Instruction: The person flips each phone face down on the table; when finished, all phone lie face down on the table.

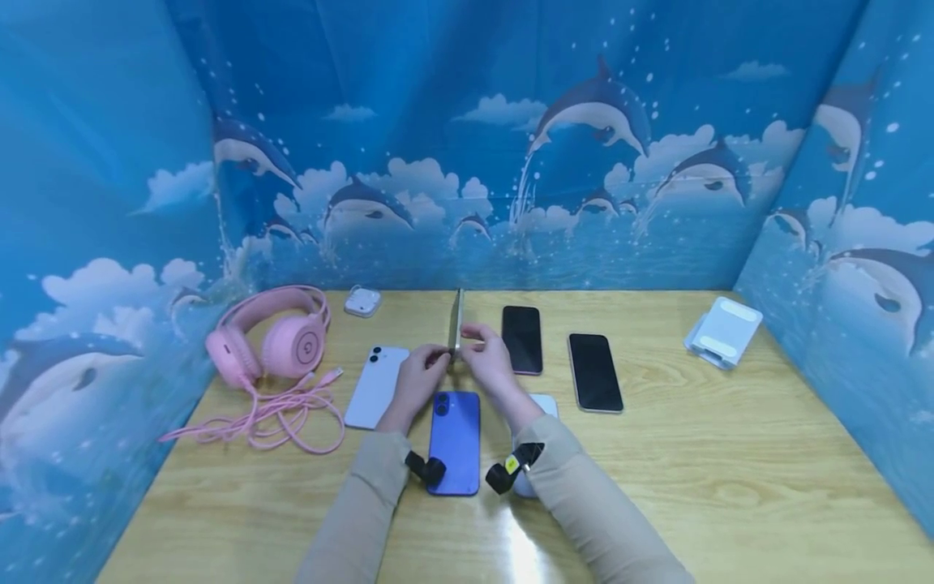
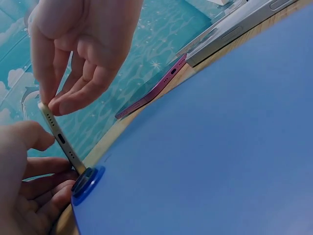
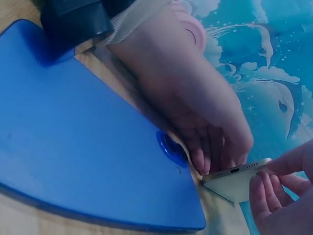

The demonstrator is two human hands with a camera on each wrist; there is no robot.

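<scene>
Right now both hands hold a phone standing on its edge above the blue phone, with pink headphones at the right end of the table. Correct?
Not quite. The pink headphones lie at the left end of the table, as the head view shows. The rest holds: the left hand and right hand pinch the phone standing on its edge above the blue phone.

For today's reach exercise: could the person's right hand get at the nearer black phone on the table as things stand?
Probably not at once: the right hand is pinching the upright phone together with the left hand. The black phone lies just beside it, unobstructed, once it lets go.
</scene>
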